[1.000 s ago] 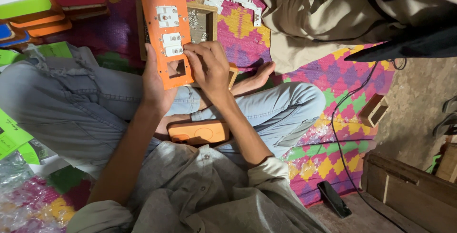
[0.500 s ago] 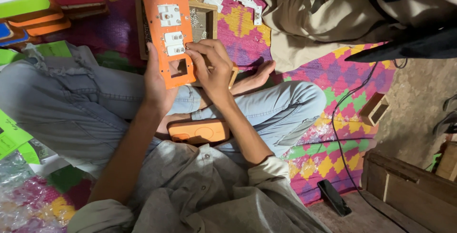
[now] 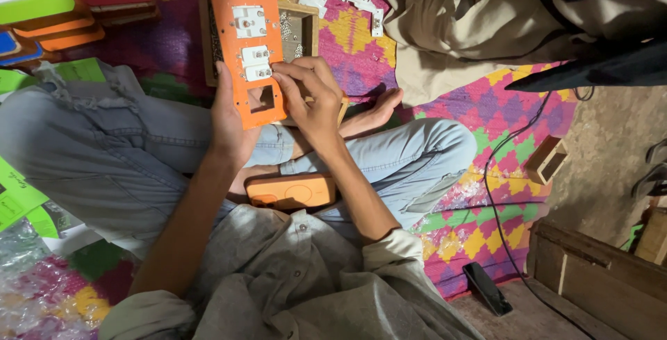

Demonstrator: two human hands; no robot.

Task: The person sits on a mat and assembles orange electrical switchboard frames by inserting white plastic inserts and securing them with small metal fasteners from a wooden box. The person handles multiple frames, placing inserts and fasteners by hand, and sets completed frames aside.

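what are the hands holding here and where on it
An orange switch plate. The left hand grips its lower left edge; the right hand steadies its right edge, fingertips on a white switch module.

Left hand [image 3: 233,128] raised with curled grip, right hand [image 3: 309,100] beside it, fingertips pinched, forearms bare.

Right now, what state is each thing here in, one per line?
Orange panel: upright in left hand, two white sockets fitted, one square cutout empty.
Right hand: fingers at the lower socket.
Orange box: lying in the lap.
Wooden tray: open, on the mat.
Phone: lying flat, screen dark.
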